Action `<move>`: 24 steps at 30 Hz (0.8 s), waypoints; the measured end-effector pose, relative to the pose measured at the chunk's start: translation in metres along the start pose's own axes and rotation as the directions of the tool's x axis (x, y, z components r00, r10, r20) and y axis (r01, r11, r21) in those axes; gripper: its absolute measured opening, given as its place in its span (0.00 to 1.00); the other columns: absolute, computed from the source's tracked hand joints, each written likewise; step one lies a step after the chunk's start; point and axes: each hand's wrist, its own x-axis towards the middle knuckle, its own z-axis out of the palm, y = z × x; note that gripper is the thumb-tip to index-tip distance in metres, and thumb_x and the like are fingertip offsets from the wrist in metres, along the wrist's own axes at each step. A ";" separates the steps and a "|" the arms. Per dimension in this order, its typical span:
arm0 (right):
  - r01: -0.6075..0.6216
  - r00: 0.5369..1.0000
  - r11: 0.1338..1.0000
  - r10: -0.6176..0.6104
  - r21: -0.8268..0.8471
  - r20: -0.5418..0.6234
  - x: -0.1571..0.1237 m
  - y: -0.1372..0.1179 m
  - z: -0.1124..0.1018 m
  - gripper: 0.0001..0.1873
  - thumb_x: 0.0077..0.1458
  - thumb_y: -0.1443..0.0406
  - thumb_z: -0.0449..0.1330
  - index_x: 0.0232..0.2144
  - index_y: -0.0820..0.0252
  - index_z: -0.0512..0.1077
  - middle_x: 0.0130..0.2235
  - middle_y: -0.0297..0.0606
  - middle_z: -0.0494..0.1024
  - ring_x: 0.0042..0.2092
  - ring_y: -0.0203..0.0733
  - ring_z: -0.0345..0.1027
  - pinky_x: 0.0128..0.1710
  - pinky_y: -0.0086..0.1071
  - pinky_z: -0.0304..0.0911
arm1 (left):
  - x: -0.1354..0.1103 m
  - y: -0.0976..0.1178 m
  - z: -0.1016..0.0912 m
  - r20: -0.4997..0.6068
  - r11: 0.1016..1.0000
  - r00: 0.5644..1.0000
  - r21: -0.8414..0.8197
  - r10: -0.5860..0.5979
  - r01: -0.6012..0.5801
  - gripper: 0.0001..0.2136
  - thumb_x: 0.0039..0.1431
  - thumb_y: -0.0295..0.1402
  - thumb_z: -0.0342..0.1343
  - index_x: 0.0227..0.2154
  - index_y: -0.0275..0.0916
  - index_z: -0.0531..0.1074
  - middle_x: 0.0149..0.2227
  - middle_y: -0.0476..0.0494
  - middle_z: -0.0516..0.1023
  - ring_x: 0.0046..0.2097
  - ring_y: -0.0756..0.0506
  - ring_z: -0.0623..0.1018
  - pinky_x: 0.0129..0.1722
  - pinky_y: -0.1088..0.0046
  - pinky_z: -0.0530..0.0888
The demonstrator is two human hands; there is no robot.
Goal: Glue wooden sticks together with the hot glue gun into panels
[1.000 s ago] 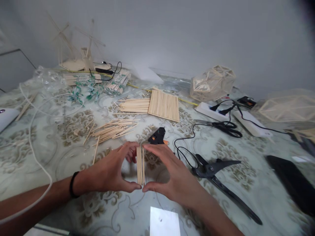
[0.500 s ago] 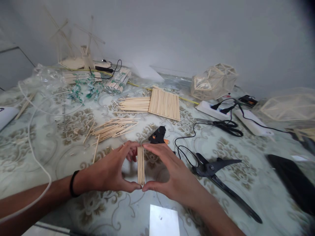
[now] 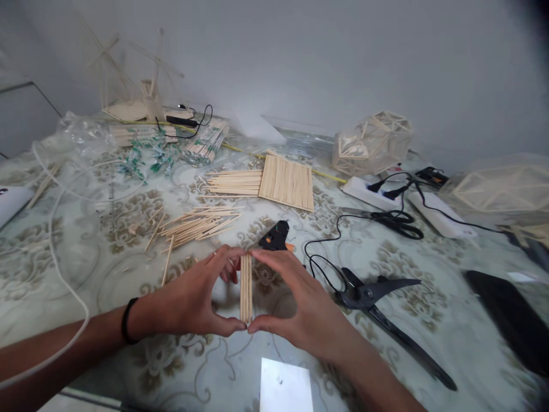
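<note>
- The left hand (image 3: 195, 300) and the right hand (image 3: 300, 312) pinch a small strip of wooden sticks (image 3: 245, 288) between them, thumbs at its near end and forefingers at its far end; the strip sits low over the near middle of the worktop (image 3: 64, 269).
- The worktop wears a pale cover with a beige floral pattern, under a plain grey wall (image 3: 300, 57).
- Just behind the hands lies a black glue gun (image 3: 274, 236); its cord runs right toward a white power strip (image 3: 371, 193).
- Black shears (image 3: 377, 303) lie right of the right hand.
- Loose sticks (image 3: 197, 223) are heaped left of centre, with a flat stick panel (image 3: 287, 182) farther back.
- Stick-frame models stand at the far edge: a mast-like one (image 3: 141, 97) at left, a faceted one (image 3: 371, 143) at right.
</note>
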 end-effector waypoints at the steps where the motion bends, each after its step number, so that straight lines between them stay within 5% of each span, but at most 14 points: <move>1: -0.001 1.000 1.000 0.001 0.002 -0.001 0.000 0.000 0.000 0.53 0.44 0.53 0.78 0.67 0.46 0.57 0.62 0.44 0.72 0.63 0.54 0.66 0.63 0.53 0.67 | 0.000 -0.001 0.000 -0.006 1.000 1.000 -0.005 0.005 -0.005 0.44 0.47 0.35 0.72 0.64 0.45 0.52 0.50 0.42 0.70 0.45 0.41 0.77 0.46 0.56 0.80; 14: -0.015 1.000 0.998 0.014 0.067 0.005 -0.001 0.002 -0.002 0.53 0.44 0.50 0.77 0.67 0.44 0.58 0.64 0.44 0.70 0.65 0.54 0.65 0.64 0.49 0.66 | -0.003 0.002 -0.001 -0.025 0.999 0.999 -0.004 0.046 -0.046 0.48 0.47 0.34 0.73 0.68 0.50 0.50 0.50 0.43 0.71 0.44 0.43 0.76 0.47 0.59 0.79; 24: -0.041 0.998 0.993 0.046 0.111 -0.045 -0.001 0.001 -0.002 0.53 0.43 0.51 0.78 0.67 0.42 0.60 0.64 0.42 0.71 0.64 0.54 0.68 0.64 0.50 0.66 | -0.002 0.001 -0.003 -0.108 0.986 0.985 -0.077 0.138 -0.147 0.49 0.48 0.33 0.74 0.69 0.53 0.52 0.66 0.36 0.63 0.63 0.34 0.68 0.46 0.63 0.80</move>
